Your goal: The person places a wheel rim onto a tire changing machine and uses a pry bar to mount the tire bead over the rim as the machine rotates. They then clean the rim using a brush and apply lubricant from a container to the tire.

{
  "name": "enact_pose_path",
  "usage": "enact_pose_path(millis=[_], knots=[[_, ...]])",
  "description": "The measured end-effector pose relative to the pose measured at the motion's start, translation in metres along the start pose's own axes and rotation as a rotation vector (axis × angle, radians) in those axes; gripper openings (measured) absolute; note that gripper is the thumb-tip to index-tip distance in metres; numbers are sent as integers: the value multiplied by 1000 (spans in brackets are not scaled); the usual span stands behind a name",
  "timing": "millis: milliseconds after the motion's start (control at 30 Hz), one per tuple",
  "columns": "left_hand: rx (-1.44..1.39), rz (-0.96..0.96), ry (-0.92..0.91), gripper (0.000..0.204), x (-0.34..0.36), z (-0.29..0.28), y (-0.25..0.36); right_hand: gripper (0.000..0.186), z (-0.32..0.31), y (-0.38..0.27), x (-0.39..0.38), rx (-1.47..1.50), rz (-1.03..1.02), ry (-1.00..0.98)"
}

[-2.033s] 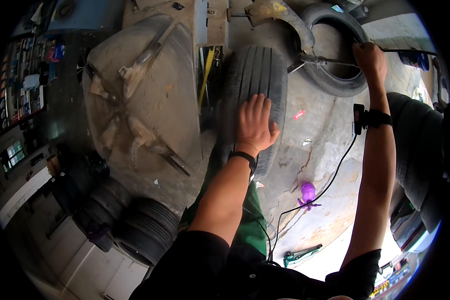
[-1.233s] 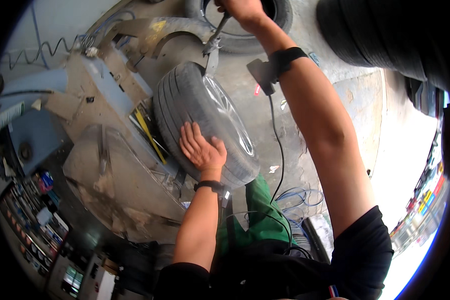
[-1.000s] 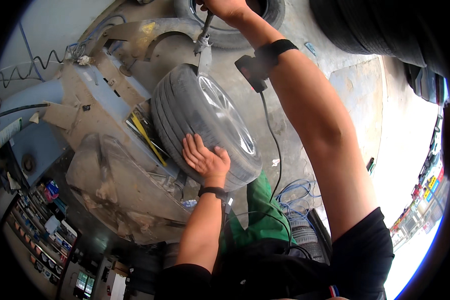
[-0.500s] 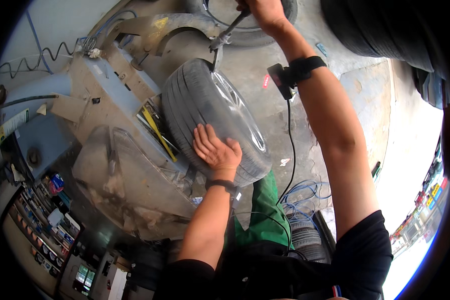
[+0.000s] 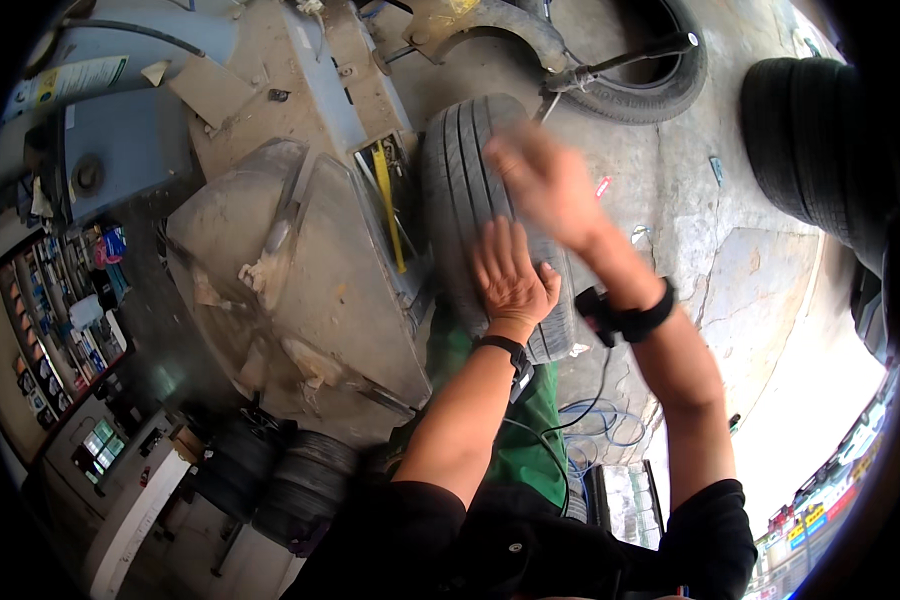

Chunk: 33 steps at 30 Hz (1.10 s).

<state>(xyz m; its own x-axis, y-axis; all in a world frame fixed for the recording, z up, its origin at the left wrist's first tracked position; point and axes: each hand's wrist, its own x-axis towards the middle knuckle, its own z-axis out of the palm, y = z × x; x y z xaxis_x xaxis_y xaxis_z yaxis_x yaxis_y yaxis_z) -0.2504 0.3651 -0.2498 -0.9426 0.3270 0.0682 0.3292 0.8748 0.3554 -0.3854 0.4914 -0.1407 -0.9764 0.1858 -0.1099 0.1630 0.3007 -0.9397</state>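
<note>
An upright tire (image 5: 452,158) stands beside the machine's bed, with its grooved tread toward me. My left hand (image 5: 513,268) lies flat and open on the tread, fingers stretched upward and thumb out to the right. My right hand (image 5: 542,185) hovers over or against the upper right part of the tire; it is smeared by motion, so its fingers and any contact are unclear. Just beyond the tire, a metal arm with a long lever (image 5: 638,52) ends in a blade (image 5: 550,104) at the tire's back, partly hidden.
A dusty metal turntable (image 5: 230,230) fills the left. A loose tire (image 5: 675,110) lies behind the lever. Stacked tires stand at the right (image 5: 800,150) and lower left (image 5: 305,470). A yellow bar (image 5: 392,205) sits in the machine's recess. Blue hoses (image 5: 610,418) lie on the cracked floor.
My right hand has let go of the lever's handle and come down toward the tire. My left hand stays on the tread. The view has turned since half a second ago.
</note>
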Motion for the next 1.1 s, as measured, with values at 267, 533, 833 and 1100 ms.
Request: enact_pose_path(millis=[267, 533, 833, 1100], knots=[[-52, -4, -17, 57, -11, 29, -14, 25, 142, 29, -1, -412, 93, -620], [-100, -26, -28, 77, -6, 12, -1, 19, 23, 5, -15, -215, -23, -4], [16, 31, 49, 68, 10, -14, 11, 18, -125, 40, -110, -120, 336, 677], [64, 92, 53, 67, 3, -10, 10, 17, 27, 89, -213, -54, 593, 528]])
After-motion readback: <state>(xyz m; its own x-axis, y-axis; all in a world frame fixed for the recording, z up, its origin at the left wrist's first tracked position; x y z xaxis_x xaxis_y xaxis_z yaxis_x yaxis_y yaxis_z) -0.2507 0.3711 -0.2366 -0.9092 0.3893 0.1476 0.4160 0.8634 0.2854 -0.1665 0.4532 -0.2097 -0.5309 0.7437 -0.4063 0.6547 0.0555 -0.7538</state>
